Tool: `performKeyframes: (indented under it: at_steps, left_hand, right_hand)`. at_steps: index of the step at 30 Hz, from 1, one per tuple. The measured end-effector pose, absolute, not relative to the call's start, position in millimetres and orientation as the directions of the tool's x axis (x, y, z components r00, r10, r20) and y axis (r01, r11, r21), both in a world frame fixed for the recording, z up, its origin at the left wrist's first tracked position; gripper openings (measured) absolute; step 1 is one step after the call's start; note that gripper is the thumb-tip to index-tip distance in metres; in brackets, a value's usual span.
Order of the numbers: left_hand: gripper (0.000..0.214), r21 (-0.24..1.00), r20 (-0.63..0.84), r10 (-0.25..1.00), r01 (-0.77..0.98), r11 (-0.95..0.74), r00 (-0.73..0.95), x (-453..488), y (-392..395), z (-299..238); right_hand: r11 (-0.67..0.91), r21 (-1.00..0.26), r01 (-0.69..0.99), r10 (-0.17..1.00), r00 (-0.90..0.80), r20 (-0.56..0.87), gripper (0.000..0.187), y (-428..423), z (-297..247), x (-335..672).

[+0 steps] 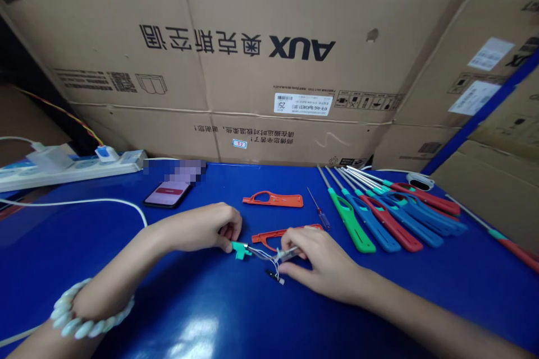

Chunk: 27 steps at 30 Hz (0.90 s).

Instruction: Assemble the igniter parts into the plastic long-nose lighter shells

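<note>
My left hand (221,230) is closed, its thumb and fingers pinching a teal plastic piece (240,250) at the end of a lighter's inner parts. Thin wires (261,254) run from this piece toward my right hand (322,266). There, fingers and thumb grip a clear, slim lighter gas tank (289,253). A small black part (273,275) with a pale end hangs from the wires beneath it. One orange lighter shell half (267,238) lies behind my right hand, partly hidden by it. The other orange shell half (286,201) rests farther back.
A screwdriver (323,219) lies right of the shells. Several long lighters in green (351,227), blue and red fan out at the right. A phone (168,190) and a white power strip (96,165) are at the left. Cardboard (236,0) stands behind the blue table (236,314).
</note>
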<state>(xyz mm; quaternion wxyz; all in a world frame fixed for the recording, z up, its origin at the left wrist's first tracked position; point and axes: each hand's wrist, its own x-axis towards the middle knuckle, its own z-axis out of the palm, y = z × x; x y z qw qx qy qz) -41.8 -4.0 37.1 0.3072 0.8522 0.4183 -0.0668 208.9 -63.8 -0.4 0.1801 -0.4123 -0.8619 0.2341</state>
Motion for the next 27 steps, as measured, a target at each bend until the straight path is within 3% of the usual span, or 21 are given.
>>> performKeyframes:
  at_steps: [6, 11, 16, 22, 27]
  left_hand:
    - [0.019, 0.46, -0.377, 0.662, 0.751, -0.473, 0.648, -42.0, -6.3, 37.0]
    - [0.014, 0.432, -0.405, 0.683, 0.786, -0.442, 0.608, -45.9, -4.1, 40.6]
    - [0.005, 0.442, -0.299, 0.722, 0.761, -0.475, 0.624, -50.2, -5.1, 51.9]
    - [0.027, 0.518, -0.176, 0.676, 0.651, -0.555, 0.716, -43.6, -12.2, 53.9]
    - [0.024, 0.515, -0.142, 0.663, 0.626, -0.585, 0.735, -34.5, -11.1, 44.5]
  right_hand:
    - [0.478, -0.594, 0.647, 0.849, -0.513, 0.125, 0.01, -54.8, -1.2, 213.3]
    - [0.472, -0.642, 0.604, 0.848, -0.511, 0.143, 0.008, -49.9, -2.6, 216.7]
    - [0.441, -0.715, 0.542, 0.856, -0.493, 0.155, 0.005, -45.7, 4.4, 223.3]
    - [0.427, -0.752, 0.502, 0.87, -0.455, 0.19, 0.009, -37.3, 8.4, 236.4]
    - [0.433, -0.729, 0.529, 0.871, -0.453, 0.189, 0.009, -30.8, 4.8, 239.6]
